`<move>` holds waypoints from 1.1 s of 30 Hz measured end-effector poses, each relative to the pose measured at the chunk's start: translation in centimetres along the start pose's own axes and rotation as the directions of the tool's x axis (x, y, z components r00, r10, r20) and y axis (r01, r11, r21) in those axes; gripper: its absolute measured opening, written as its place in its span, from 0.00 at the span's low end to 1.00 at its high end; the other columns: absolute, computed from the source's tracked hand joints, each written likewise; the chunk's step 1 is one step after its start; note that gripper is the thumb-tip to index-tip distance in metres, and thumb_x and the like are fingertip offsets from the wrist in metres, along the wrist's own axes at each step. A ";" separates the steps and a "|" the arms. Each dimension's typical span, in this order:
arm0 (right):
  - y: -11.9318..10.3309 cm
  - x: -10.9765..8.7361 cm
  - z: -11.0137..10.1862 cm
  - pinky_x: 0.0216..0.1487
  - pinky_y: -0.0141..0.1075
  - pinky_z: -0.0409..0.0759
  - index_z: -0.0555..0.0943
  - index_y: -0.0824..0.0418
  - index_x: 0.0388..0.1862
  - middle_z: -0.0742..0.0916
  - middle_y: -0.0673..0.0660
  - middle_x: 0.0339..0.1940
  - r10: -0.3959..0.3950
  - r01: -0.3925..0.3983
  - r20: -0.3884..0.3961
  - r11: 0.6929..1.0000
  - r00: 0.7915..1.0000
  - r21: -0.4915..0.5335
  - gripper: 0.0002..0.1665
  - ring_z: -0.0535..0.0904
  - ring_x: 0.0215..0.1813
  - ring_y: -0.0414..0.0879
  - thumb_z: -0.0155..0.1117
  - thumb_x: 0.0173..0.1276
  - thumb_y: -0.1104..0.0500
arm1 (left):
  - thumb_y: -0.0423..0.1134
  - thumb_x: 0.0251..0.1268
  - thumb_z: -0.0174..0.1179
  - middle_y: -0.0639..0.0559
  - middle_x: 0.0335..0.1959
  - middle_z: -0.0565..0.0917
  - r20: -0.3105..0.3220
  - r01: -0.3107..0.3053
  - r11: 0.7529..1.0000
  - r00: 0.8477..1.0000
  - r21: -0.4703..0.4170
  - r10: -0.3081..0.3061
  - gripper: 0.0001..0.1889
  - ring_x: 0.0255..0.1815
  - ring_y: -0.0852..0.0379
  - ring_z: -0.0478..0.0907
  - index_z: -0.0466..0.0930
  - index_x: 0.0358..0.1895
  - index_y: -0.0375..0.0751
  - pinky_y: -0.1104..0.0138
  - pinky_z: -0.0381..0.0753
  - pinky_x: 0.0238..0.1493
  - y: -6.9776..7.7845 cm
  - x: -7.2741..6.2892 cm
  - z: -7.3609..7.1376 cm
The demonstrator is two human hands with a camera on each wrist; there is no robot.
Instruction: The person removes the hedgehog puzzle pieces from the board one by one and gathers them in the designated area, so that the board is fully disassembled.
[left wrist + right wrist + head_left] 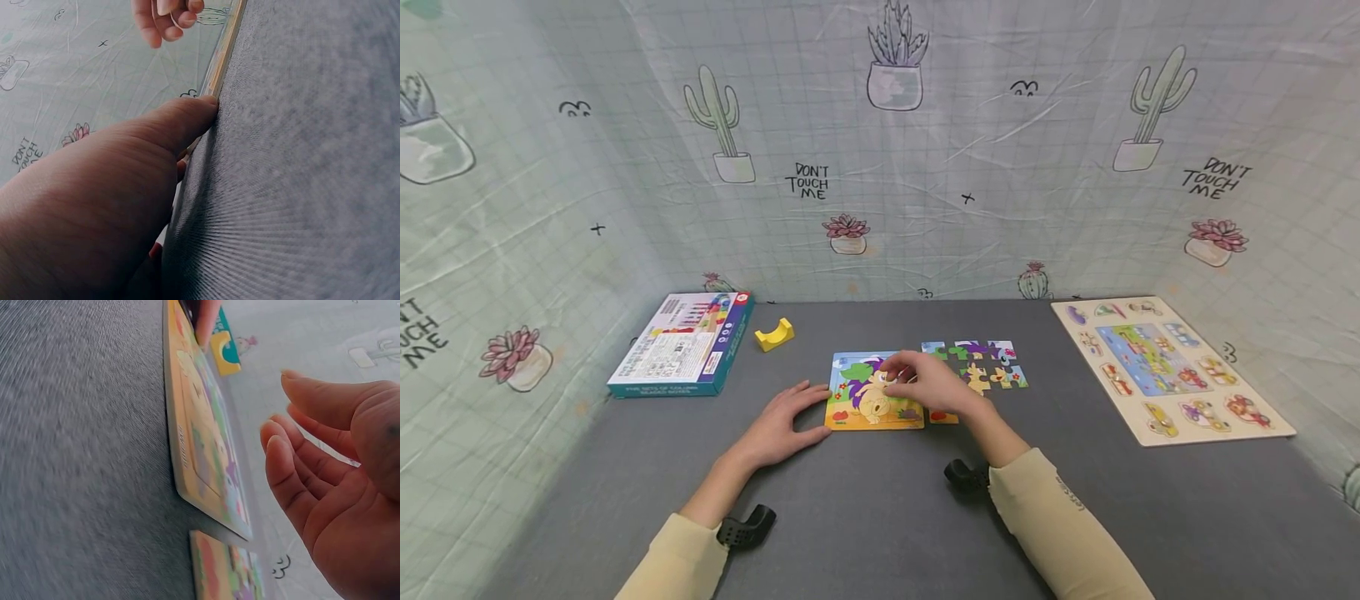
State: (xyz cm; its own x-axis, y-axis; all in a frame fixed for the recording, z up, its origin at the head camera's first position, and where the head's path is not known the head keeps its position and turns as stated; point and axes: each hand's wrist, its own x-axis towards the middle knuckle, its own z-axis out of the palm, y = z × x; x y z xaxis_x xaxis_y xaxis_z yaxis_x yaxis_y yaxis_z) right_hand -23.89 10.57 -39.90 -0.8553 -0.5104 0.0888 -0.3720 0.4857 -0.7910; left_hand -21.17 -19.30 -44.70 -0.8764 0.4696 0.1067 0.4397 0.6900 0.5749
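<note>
A picture puzzle board (852, 419) with a cartoon hedgehog lies flat on the grey table. My left hand (777, 427) rests at its left side, fingers extended, thumb at the lower left corner. In the left wrist view the thumb (190, 119) touches the board's edge. Over the board's right part hovers my right hand (931, 385). The right wrist view shows its thumb (328, 400) and bent fingers apart, nothing held between them. Several jigsaw pieces (976, 379) lie right of the board, partly joined; the right hand and wrist hide some of them.
A teal and white box (681, 346) lies at the back left, with a yellow curved block (775, 335) beside it. On the right lies a wooden peg puzzle board (1138, 400). A printed cloth (917, 167) hangs behind the table and along its sides.
</note>
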 end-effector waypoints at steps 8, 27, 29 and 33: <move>0.6 0.5 1.2 0.32 0.36 0.79 0.81 0.65 0.58 0.82 0.53 0.42 0.083 -0.087 0.066 0.994 0.994 0.068 0.19 0.78 0.40 0.47 0.70 0.70 0.62 | 0.50 0.67 0.67 0.45 0.73 0.71 0.001 0.000 1.000 1.000 -0.002 0.000 0.31 0.78 0.38 0.54 0.74 0.71 0.43 0.38 0.53 0.72 0.0 -0.1 0.0; 0.7 0.9 2.3 0.45 0.36 0.79 0.82 0.65 0.51 0.82 0.53 0.37 0.103 -0.097 0.036 0.985 0.994 -0.142 0.20 0.77 0.37 0.44 0.76 0.63 0.60 | 0.49 0.67 0.67 0.46 0.73 0.71 -0.008 0.002 1.000 1.000 0.012 -0.002 0.31 0.78 0.38 0.54 0.74 0.71 0.44 0.38 0.52 0.73 -0.2 -0.1 -0.1; 0.6 0.9 2.3 0.45 0.37 0.78 0.83 0.65 0.50 0.82 0.52 0.36 0.105 -0.098 0.034 0.982 0.994 -0.159 0.20 0.76 0.37 0.44 0.77 0.63 0.59 | 0.49 0.66 0.68 0.46 0.73 0.71 -0.007 0.006 1.000 1.000 0.007 -0.006 0.31 0.78 0.39 0.54 0.74 0.71 0.44 0.38 0.51 0.73 -0.2 -0.1 -0.1; 0.6 0.9 2.5 0.44 0.38 0.79 0.83 0.66 0.48 0.82 0.52 0.35 0.100 -0.093 0.029 0.978 0.995 -0.186 0.20 0.76 0.36 0.44 0.78 0.62 0.58 | 0.51 0.67 0.67 0.45 0.73 0.71 -0.005 0.005 1.000 1.000 0.009 -0.005 0.32 0.78 0.38 0.54 0.74 0.71 0.44 0.37 0.52 0.73 -0.1 0.0 -0.1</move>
State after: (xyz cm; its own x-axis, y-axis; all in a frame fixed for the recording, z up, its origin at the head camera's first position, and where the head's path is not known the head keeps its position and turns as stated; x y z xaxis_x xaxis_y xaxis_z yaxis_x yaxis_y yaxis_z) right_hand -23.94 8.64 -41.76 -0.8775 -0.4796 -0.0083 -0.3513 0.6543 -0.6697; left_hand -21.24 -19.44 -44.67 -0.8795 0.4634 0.1083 0.4373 0.6971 0.5682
